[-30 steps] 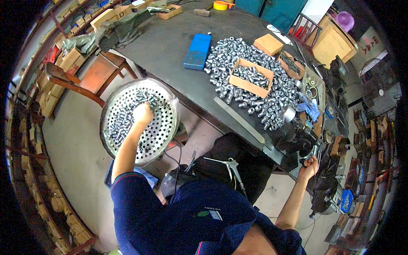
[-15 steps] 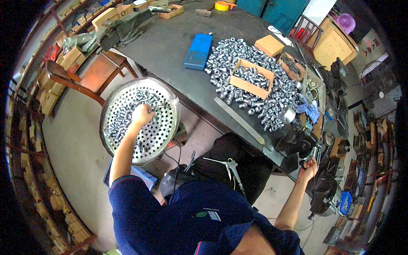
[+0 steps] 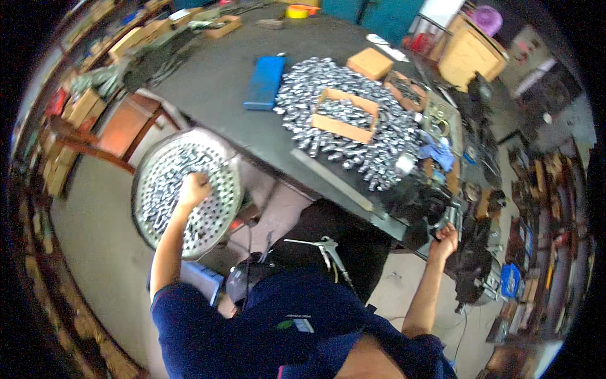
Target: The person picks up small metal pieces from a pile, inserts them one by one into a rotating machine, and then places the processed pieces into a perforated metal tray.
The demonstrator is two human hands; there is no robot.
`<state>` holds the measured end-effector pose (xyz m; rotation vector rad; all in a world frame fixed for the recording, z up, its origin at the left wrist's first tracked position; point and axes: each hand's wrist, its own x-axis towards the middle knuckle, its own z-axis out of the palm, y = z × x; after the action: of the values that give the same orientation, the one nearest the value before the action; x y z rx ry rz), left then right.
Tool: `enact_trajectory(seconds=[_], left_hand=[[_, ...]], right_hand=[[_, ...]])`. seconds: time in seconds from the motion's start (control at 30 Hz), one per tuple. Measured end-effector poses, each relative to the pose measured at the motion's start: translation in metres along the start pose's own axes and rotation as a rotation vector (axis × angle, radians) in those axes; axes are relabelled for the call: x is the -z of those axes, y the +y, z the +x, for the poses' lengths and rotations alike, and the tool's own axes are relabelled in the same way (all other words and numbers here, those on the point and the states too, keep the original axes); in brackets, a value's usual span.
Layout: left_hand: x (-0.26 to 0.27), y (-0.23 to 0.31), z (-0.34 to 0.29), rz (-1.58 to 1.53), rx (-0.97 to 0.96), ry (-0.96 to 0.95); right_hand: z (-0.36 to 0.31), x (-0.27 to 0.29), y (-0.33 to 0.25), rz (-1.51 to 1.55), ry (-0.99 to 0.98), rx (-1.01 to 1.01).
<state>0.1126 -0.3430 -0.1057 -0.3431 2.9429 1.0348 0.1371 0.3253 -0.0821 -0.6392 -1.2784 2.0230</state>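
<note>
Curling over the round perforated tray (image 3: 221, 183), my left hand (image 3: 196, 188) sits at the right-hand edge of the small metal pieces (image 3: 161, 196) spread there. Most of them lie just to its left and beyond the knuckles, with a few nearer my forearm; to its right, the tray shows mainly its holes. Those fingers are bent in together, but blur keeps me from telling whether they pinch a piece or whether the hand touches the ones beneath. Well apart from it, across my body, my right hand (image 3: 445, 241) is at the near edge of the counter (image 3: 221, 82), just beside the dark machine (image 3: 435, 207) with its bright metal parts. Its fingers are bent too, and from here I cannot tell whether they are clamped on anything. Between the two hands, a spray gun (image 3: 331, 252) lies on something black in front of my lap. Up on the counter I have a big heap of shiny metal fittings (image 3: 303, 107), an open cardboard box (image 3: 341, 128) full of more standing among them. A blue case (image 3: 264, 82) lies to the heap's left, and a flat bar (image 3: 331, 180) runs along its near side.
</note>
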Motion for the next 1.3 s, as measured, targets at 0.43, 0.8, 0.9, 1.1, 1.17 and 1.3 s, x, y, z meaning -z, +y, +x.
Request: enact_trajectory(seconds=[0.43, 0.8, 0.9, 1.1, 1.17, 1.3], left_hand=[[-0.078, 0.299, 0.022, -1.046, -0.501, -0.626], [-0.125, 0.350, 0.034, -1.255, -0.446, -0.727], [-0.127, 0.351, 0.039, -1.238, -0.447, -0.750], [-0.122, 0.356, 0.042, -1.147, -0.544, -0.741], [-0.118, 0.355, 0.041, -1.154, -0.552, -0.721], [-0.121, 0.356, 0.032, -0.810, -0.584, -0.570]], right_hand=[[-0.004, -0.015, -0.008, 0.015, -0.020, -0.047], [-0.014, -0.027, -0.014, -0.028, 0.031, -0.064], [-0.017, -0.029, -0.018, -0.037, 0.038, -0.067], [-0.026, -0.023, -0.048, -0.038, -0.063, -0.029], [-0.030, -0.040, -0.069, -0.051, -0.141, 0.020], [-0.002, -0.070, -0.092, -0.053, -0.175, 0.097]])
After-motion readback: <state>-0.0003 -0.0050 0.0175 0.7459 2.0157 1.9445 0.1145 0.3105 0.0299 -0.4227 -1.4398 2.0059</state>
